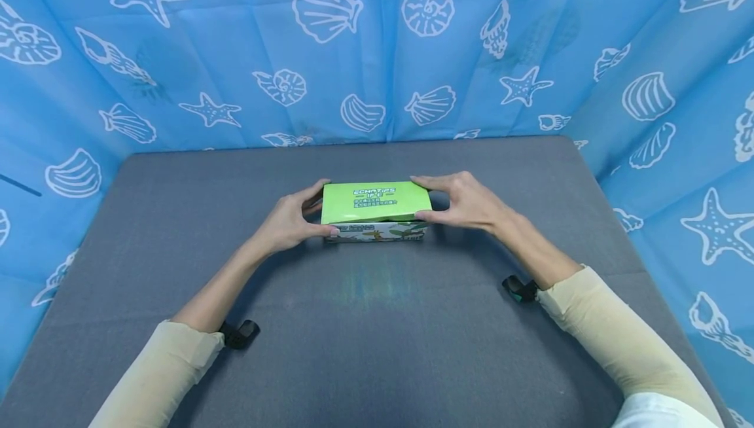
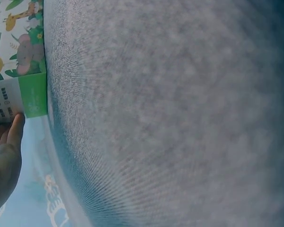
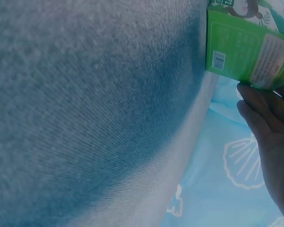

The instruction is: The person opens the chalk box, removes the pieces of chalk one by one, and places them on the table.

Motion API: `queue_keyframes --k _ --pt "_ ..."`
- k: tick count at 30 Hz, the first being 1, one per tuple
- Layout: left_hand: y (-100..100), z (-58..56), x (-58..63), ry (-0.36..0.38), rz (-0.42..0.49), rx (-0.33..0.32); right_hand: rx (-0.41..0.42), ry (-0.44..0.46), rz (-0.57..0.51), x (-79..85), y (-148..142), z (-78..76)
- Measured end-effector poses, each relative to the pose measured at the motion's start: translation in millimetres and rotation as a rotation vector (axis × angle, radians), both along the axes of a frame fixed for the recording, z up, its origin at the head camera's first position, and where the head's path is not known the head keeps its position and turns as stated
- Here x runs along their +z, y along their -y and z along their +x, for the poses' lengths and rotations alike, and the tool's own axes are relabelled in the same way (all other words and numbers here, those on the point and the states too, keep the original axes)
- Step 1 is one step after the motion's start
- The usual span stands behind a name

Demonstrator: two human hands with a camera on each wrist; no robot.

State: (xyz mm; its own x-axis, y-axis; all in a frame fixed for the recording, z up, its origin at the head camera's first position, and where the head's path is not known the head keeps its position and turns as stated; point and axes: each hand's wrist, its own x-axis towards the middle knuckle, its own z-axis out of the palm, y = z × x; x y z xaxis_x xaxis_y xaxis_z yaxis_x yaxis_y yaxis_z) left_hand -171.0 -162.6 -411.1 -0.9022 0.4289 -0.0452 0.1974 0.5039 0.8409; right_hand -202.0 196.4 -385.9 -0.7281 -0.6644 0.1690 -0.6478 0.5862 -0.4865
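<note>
Sleeves (image 1: 624, 333), grn box (image 1: 377, 202), btwn L/R fingers (image 1: 432, 182)

The head view is bright, with soft shadows; both wrist views blur the grey cloth (image 2: 189, 118).

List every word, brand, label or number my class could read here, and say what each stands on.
"ECHOTIPS": green top of the box.
Smaller lines beneath it: too small to read for certain.
Lettering along the front: too small to read.
White label on the left end: too blurred to read.
Pale label and fine print on the right end: too blurred.
Barcode there: no readable number.
</note>
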Motion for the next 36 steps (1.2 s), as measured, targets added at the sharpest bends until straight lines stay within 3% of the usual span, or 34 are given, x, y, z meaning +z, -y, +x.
queue_keyframes --k 7,14,36 --pt "0.2 0.8 -0.7 0.004 0.007 0.005 -0.024 0.088 -0.059 0.9 -3.8 0.9" --pt "-0.8 0.9 0.3 -0.001 0.019 0.004 -0.03 0.1 -0.103 -2.2 -7.1 -1.6" --pt "-1.4 2.3 -3.1 0.001 0.071 0.019 -0.066 0.135 -0.101 3.3 -2.9 -2.5"
